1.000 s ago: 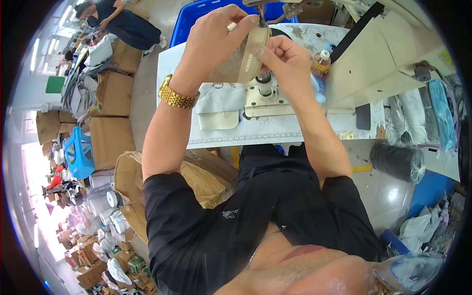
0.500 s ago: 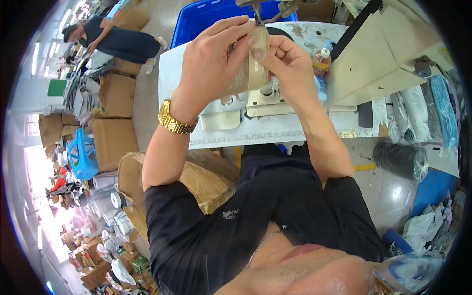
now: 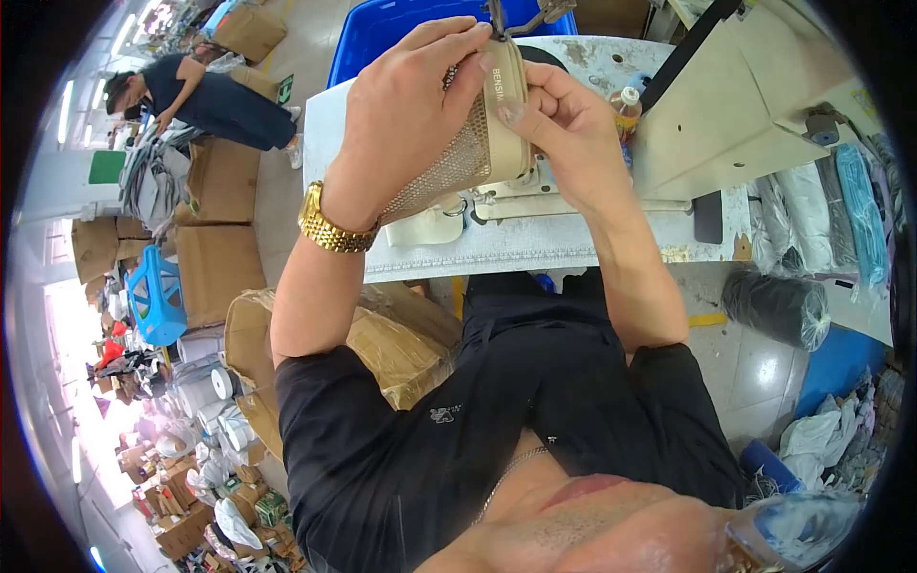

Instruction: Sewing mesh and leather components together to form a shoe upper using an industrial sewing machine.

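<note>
A beige mesh piece with a smooth lettered band [image 3: 499, 129] is held up at the sewing machine's needle end [image 3: 499, 21]. My left hand [image 3: 406, 110], above a gold watch [image 3: 330, 224], is closed on its left side, with fingertips at the band's top near the needle. My right hand [image 3: 573, 124] pinches the band's right edge, thumb pressed on its face and fingers curled behind. The open-holed mesh hangs down toward my left wrist. My left hand hides part of it, and whether the needle touches the band cannot be made out.
The cream sewing machine body [image 3: 745, 105] fills the right of the white table [image 3: 564, 246]. A drink bottle [image 3: 627, 110] stands beside it. Behind the table is a blue bin [image 3: 353, 53]. Cardboard boxes [image 3: 218, 272] line the left, where another person [image 3: 205, 105] stands.
The mesh piece has turned, so more of its mesh and more of the band's lettering show. Both hands keep hold of it. The other person has shifted slightly.
</note>
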Demonstrator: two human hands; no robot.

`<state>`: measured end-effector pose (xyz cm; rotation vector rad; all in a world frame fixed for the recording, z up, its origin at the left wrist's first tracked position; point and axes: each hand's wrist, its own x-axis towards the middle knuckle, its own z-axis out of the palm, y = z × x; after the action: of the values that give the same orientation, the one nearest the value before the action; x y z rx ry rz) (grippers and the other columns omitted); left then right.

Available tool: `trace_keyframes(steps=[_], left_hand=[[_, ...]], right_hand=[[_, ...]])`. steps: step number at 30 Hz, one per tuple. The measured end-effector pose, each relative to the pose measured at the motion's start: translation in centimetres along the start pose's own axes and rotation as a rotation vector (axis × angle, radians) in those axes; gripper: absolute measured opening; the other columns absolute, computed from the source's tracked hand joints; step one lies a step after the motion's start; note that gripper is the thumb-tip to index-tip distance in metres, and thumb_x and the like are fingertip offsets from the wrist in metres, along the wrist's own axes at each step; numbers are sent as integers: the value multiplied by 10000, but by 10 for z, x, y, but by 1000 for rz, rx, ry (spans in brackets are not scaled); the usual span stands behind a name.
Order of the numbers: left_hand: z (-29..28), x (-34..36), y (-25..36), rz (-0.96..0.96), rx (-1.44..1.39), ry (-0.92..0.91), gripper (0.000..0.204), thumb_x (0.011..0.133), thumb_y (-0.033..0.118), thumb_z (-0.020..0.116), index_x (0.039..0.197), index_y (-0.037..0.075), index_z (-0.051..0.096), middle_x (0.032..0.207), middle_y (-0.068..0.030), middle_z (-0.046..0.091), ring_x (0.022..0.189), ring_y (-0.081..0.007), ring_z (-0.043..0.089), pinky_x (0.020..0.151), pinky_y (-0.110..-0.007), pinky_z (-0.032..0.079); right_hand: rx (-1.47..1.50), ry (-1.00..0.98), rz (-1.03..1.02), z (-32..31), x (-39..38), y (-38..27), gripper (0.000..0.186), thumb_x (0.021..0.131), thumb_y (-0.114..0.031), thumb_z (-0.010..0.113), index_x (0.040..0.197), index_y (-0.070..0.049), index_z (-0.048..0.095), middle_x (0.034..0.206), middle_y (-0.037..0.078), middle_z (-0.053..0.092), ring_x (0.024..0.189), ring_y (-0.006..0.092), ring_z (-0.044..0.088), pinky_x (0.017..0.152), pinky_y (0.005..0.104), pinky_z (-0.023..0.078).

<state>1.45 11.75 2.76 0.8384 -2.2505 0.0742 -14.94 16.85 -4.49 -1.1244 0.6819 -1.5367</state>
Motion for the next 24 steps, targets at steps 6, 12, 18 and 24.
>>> trace_keyframes(steps=[6,12,18,24], left_hand=[[-1,-9,20,43,209,-19,315,917,204,678,1201,69,701,1252,-80,685,1073,-290,671,865,-386,563],[5,-19,17,4,84,12,356,910,218,692,1226,54,686,1300,-106,660,1088,-304,662,916,-397,542],[7,-14,9,-15,3,42,380,918,240,695,1248,52,685,1287,-118,671,1081,-310,670,917,-389,539],[7,-10,-1,-1,-42,25,401,931,274,684,1257,40,682,1282,-134,675,1112,-325,665,938,-392,532]], right_hand=[[20,-8,36,-4,-10,-3,409,926,-92,717,1301,23,601,753,-20,621,626,38,561,545,193,451],[-1,-26,54,-6,-19,-8,433,922,-99,723,1320,16,598,747,-5,622,630,58,584,564,212,497],[5,-18,47,-6,-12,-7,424,912,-91,724,1309,10,612,744,-1,621,627,61,589,555,215,506],[23,-10,47,-5,-6,-4,401,909,-71,710,1292,12,622,742,-1,620,626,57,589,558,210,521]])
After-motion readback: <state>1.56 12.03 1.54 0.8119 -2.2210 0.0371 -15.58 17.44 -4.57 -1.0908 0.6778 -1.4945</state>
